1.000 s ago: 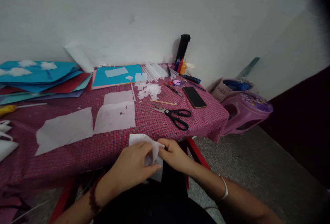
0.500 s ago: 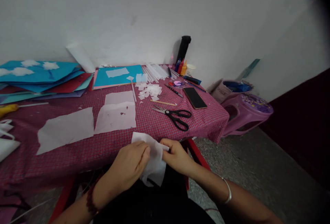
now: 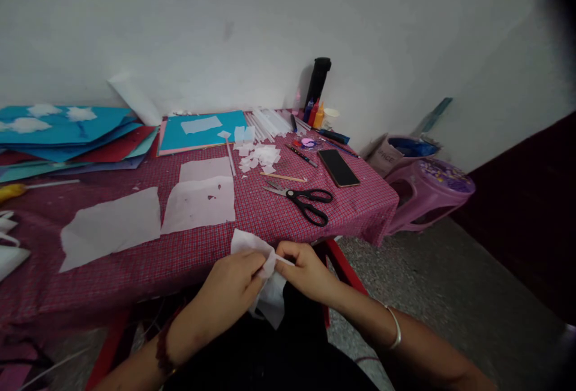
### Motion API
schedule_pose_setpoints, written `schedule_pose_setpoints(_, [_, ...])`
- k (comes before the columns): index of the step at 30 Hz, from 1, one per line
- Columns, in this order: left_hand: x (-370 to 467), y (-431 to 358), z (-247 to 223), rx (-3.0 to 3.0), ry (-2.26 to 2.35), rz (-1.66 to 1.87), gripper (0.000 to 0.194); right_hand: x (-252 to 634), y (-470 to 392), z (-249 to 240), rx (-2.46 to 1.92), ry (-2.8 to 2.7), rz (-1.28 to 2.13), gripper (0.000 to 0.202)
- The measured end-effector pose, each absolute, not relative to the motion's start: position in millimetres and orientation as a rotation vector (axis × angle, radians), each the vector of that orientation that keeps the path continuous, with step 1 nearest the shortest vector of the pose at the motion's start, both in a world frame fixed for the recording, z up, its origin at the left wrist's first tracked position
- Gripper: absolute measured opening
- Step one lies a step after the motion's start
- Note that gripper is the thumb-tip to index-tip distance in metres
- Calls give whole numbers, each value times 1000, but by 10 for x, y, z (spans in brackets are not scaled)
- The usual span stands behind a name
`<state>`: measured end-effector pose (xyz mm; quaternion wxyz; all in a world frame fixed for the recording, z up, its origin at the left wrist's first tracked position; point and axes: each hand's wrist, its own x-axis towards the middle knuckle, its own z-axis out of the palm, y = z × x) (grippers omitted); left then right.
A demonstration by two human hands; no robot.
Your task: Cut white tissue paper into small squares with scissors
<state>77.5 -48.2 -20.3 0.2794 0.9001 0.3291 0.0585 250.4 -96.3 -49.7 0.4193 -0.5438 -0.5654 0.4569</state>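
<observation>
White tissue paper sheet (image 3: 265, 277) is hanging crumpled at the near table edge, over the person's lap. Left hand (image 3: 234, 286) is pinching its upper fold, fingers closed on the paper. Right hand (image 3: 306, 268) is gripping the opposite side; a thin white stick-like piece seems to be lying under its fingertips, but the view is too small to be sure. Both hands are sitting close together, nearly touching. Behind them, on the red checked tablecloth (image 3: 270, 217), black-handled scissors (image 3: 303, 199) are lying with blades closed. A black smartphone (image 3: 338, 167) is resting further back. Two flat tissue sheets (image 3: 198, 202) are lying to the left, well apart from the hands.
</observation>
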Motion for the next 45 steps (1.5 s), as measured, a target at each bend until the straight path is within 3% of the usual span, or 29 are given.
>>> schedule_pose_setpoints(11, [859, -627, -249, 2674, 813, 225, 23, 2543, -976, -481, -1502, -1633, 872, 5])
schedule_pose_setpoints(16, [866, -630, -233, 2703, 783, 192, 22, 2559, -934, -551, -1480, -1540, 997, 28])
schedule_pose_setpoints(21, [859, -604, -217, 2764, 796, 187, 21, 2607, -930, -466, -1411, -1480, 1119, 5])
schedule_pose_setpoints(30, [889, -657, -274, 2999, 509, 69, 16, 2649, -861, -404, -1472, -1560, 1112, 9])
schedule_pose_setpoints(37, [728, -493, -16, 2675, 947, 201, 27, 2616, -885, -420, -1144, -888, 1266, 26])
schedule_pose_setpoints(41, [683, -438, 95, 2456, 965, 159, 14, 2597, -911, -407, -1145, -1020, 1216, 23])
schedule_pose_setpoints(45, [687, -469, 119, 2282, 815, 191, 25, 2578, -972, -341, -1186, -1302, 1117, 12])
